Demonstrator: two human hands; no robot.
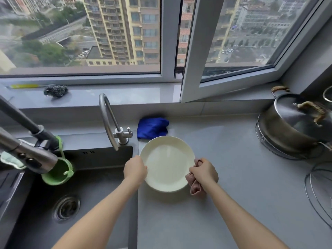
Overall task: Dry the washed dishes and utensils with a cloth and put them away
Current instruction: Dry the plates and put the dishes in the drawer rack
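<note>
Held a cream plate (167, 163) over the grey counter (233, 177), just right of the sink (71, 186), face up toward the camera; gripped it at the left rim with the left hand (135, 170), fingers closed around the edge; whether resting on the counter or lifted a little, could not tell. Clutched a bunched pink cloth (195, 184) in the right hand (203, 172), fist pressed together around it, touching the right rim of the plate. Judged as the drying step, probably at the rim, with the face of the plate looking smooth and without clear drops; putting away not yet done. Called next, likely, for passing the cloth across the face and turning the plate to wipe the underside; then for finding a storage place, none visible here. Left aside near the faucet (109, 121) a blue cloth (152, 127), untouched; well apart on the right, a steel pot (294, 126).
</note>
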